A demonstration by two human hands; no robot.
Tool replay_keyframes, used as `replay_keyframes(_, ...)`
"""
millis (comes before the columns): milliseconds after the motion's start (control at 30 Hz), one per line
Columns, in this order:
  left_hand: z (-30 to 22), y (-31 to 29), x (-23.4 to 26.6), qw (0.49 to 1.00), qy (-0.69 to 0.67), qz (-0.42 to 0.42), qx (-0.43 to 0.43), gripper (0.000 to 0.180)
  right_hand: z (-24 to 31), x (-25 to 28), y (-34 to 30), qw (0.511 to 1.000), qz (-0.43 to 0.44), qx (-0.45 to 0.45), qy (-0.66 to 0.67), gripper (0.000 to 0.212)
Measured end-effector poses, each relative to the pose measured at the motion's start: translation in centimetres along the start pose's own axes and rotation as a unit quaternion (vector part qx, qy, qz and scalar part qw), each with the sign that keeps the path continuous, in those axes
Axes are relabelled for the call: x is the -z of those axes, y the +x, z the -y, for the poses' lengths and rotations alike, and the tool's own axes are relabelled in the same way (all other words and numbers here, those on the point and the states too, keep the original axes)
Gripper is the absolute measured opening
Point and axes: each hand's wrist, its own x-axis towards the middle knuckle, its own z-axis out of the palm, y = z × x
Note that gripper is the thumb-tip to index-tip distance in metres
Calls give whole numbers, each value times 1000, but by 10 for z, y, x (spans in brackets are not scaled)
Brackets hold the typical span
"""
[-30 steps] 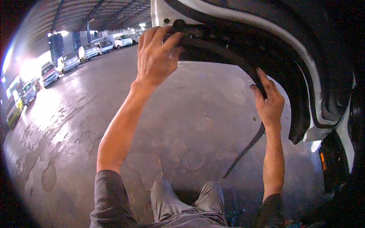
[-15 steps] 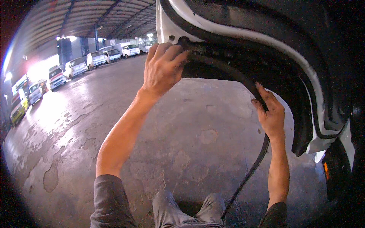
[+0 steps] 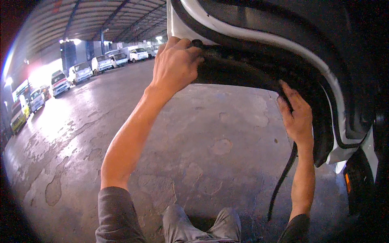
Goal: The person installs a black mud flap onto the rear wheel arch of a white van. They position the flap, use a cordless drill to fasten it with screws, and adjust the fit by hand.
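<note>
A long black rubber strip [image 3: 282, 178] hangs below my right hand, its lower end swinging free above the floor. My right hand [image 3: 299, 115] is closed round the strip, thumb and fingers on either side of it, beside the dark lower edge of a white vehicle panel [image 3: 175, 24]. Farther left, my left hand [image 3: 175, 67] curls its fingers over the panel's corner, just beside a round black plug [image 3: 197, 42]. The strip appears to run between both hands, but it blends into the dark underside there. What lies under my left fingertips is hidden.
A curved black seal [image 3: 259, 38] borders the bodywork above. At right are a dark tyre-like shape and an orange marker [image 3: 347, 182]. Stained concrete floor [image 3: 219, 133] stretches below. Several parked vans and trucks [image 3: 81, 72] line the far left under a metal roof.
My right hand has moved right and slightly down, carrying the strip toward the panel. The hanging end has swung right, away from my knees. My left hand has shifted only a little.
</note>
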Motion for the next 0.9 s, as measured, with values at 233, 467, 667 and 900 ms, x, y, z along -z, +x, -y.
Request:
replay_keyframes(233, -7, -8, -14, 986, -87, -68, 126, 26, 15, 11, 31, 994, 17, -43, -97, 50)
replay_keyframes(467, -13, -14, -34, 967, -96, -136, 192, 34, 27, -8, 53, 965, -32, 46, -256, 56)
replay_keyframes(667, -4, -8, -31, 967, -139, -93, 192, 43, 57, -42, 86, 935, -85, 221, -266, 67)
replay_keyframes(900, -8, 3, -22, 962, -174, -74, 199, 34, 78, -41, 105, 902, -56, 251, -346, 35)
